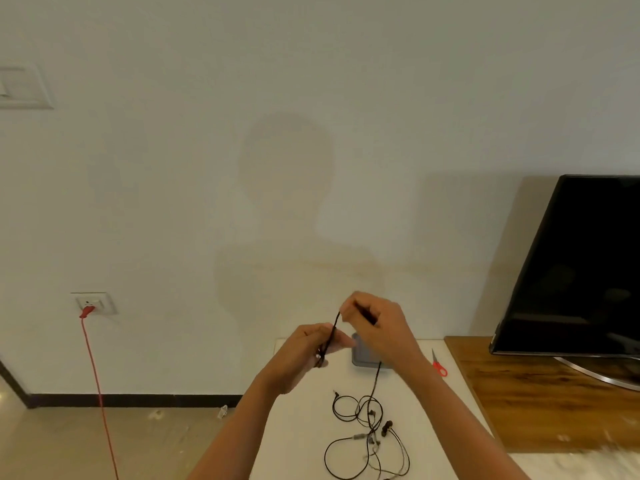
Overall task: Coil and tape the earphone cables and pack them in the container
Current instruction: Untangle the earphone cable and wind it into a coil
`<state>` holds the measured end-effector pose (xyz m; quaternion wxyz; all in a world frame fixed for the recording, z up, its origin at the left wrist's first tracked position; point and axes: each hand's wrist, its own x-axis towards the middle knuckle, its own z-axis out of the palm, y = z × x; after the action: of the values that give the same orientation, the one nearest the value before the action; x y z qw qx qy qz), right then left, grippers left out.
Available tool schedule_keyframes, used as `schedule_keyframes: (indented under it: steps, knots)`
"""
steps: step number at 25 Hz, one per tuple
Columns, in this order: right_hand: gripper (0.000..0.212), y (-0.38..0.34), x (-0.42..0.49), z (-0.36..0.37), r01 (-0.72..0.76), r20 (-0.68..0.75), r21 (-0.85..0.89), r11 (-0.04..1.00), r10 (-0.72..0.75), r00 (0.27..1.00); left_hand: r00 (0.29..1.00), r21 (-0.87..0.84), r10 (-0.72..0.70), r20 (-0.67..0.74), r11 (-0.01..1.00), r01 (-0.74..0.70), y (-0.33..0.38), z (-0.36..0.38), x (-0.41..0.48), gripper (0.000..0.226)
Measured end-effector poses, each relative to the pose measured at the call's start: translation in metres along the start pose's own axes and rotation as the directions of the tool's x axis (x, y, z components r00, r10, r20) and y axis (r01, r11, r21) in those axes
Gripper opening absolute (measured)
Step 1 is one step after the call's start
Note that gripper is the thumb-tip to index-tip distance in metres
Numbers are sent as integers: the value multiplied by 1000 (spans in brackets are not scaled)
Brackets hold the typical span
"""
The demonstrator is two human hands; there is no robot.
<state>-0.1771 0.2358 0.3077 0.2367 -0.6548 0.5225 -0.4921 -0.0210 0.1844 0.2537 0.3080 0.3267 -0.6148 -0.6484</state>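
Note:
Both hands are raised above a white table [298,427]. My left hand [308,355] grips a small bundle of black earphone cable [334,327]. My right hand [377,323] pinches the same cable a little higher and to the right; the strand runs taut between the two hands. From under my right hand the cable hangs down to a loose tangle of earphone cables [367,434] lying on the table. A grey container [363,358] sits at the table's far edge, partly hidden behind my right hand.
Red-handled scissors [438,364] lie right of the container. A wooden cabinet [540,393] to the right carries a black TV [581,268]. A red cord [98,386] hangs from a wall socket [93,303] at left, down to the floor.

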Motion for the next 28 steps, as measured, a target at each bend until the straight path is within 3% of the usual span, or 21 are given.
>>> schedule_keyframes:
  steps: [4, 6, 9, 10, 12, 16, 18, 23, 25, 28]
  knots:
    - [21, 19, 43, -13, -59, -37, -40, 997, 57, 998, 992, -373, 79, 101, 927, -35, 19, 19, -13, 38]
    - [16, 37, 45, -8, -122, 40, -33, 992, 123, 992, 984, -563, 169, 62, 820, -105, 36, 20, -15, 39]
    - [19, 50, 17, 13, -245, 200, 82, 966, 225, 954, 963, -677, 258, -75, 696, -239, 57, 11, -11, 39]
    - [23, 47, 3, 20, -282, 256, 97, 955, 249, 934, 954, -663, 277, -113, 695, -280, 61, 5, -9, 37]
    - [28, 39, -23, 31, -336, 350, 136, 932, 272, 896, 943, -524, 283, -177, 783, -334, 65, -7, -5, 35]
    - [35, 7, -40, 20, -397, 425, 119, 910, 314, 849, 946, -48, 241, -216, 965, -257, 49, -27, -4, 33]
    - [36, -13, -34, 7, -387, 417, 139, 911, 301, 858, 963, 128, 218, -157, 972, -199, 39, -28, -7, 34]
    - [42, -45, -6, -21, -394, 333, 252, 884, 303, 893, 989, 357, 145, -24, 926, -127, 30, -11, -15, 35]
    - [45, -48, 7, -33, -338, 232, 195, 921, 292, 928, 996, 359, 89, 12, 929, -88, 22, -14, -17, 37]
    - [32, -33, 30, -47, -174, -3, -81, 981, 174, 985, 992, 134, 15, 127, 990, -32, 11, -21, -24, 36]
